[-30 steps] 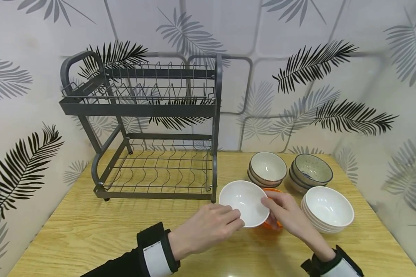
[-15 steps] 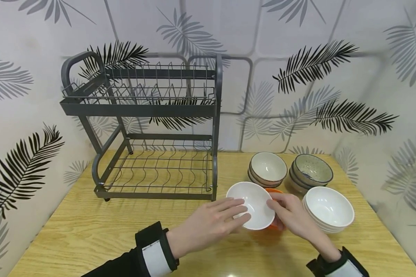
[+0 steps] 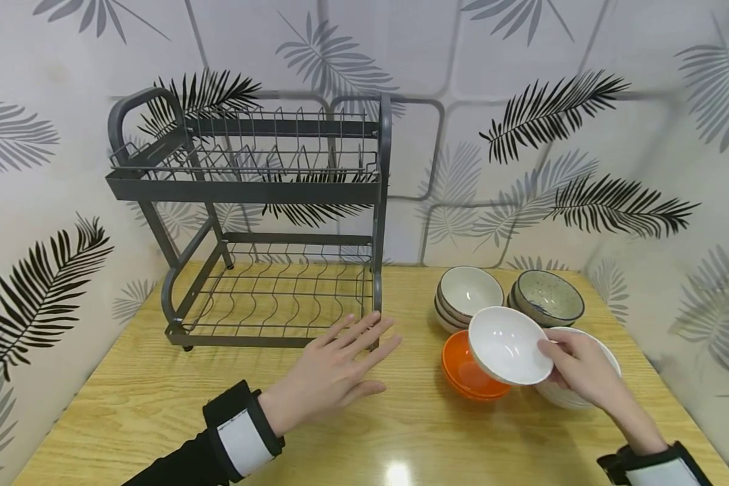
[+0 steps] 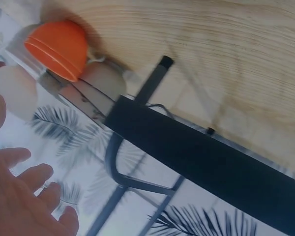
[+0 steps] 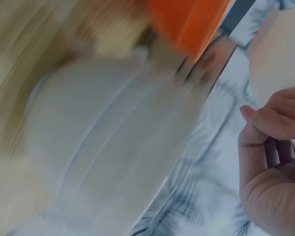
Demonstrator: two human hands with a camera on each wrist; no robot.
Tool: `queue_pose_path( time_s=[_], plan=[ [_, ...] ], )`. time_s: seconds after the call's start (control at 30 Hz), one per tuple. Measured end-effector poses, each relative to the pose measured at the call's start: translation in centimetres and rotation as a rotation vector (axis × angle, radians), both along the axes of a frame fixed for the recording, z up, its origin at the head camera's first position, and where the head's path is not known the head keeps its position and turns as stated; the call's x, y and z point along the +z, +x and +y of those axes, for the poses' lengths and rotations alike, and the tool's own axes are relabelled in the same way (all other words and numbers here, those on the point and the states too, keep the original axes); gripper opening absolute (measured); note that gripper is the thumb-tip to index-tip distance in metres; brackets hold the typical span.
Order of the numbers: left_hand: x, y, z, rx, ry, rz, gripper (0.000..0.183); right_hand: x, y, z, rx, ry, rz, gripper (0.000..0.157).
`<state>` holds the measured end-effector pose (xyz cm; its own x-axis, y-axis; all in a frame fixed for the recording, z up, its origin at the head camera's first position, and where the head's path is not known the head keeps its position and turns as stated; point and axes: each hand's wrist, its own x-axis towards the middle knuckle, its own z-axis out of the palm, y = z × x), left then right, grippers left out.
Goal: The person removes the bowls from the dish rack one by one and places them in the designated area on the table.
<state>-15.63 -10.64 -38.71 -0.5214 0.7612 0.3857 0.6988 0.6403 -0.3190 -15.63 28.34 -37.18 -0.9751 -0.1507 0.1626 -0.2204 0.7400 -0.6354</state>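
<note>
A white bowl [image 3: 507, 344] is pinched at its right rim by my right hand [image 3: 583, 371], raised and tilted. Beneath it and a little left sit stacked orange bowls [image 3: 470, 371]. Behind the hand, partly covered, stands a stack of white bowls [image 3: 568, 395]. My left hand [image 3: 337, 371] holds nothing; its fingers are spread in front of the dish rack's lower right corner. In the right wrist view the held white bowl [image 5: 280, 54] shows only in part, above the curled fingers.
The dark two-tier dish rack [image 3: 249, 192] stands at the left on the wooden table [image 3: 158, 405]. Toward the wall are stacked cream bowls [image 3: 469, 293] and stacked speckled grey-green bowls [image 3: 548, 297]. A patterned wall [image 3: 437, 61] closes off the back.
My left hand has let go of the white bowl and moved left, fingers spreading. The right hand has carried the bowl to the right, uncovering the orange bowls.
</note>
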Motion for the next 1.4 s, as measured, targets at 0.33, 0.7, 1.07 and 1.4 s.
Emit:
queue_pose_path(
  time_s=[0.33,0.7,1.07,1.4],
  plan=[
    [-0.3,-0.7,-2.2,0.086,0.026,-0.058,0.069,-0.2,-0.4,5.9,-0.119,0.128,-0.013,0.036],
    [-0.6,-0.9,-4.5,0.143,0.041,-0.07,0.07,-0.7,-0.6,9.5,-0.174,0.234,-0.048,0.038],
    [-0.9,-0.8,-6.0,0.179,0.066,-0.079,0.07,-1.7,-0.7,10.1,-0.237,0.313,0.008,0.04],
    [-1.1,-0.8,-7.5,0.223,0.104,-0.139,0.069,-2.8,-0.8,9.7,-0.293,0.355,0.103,0.035]
  ],
)
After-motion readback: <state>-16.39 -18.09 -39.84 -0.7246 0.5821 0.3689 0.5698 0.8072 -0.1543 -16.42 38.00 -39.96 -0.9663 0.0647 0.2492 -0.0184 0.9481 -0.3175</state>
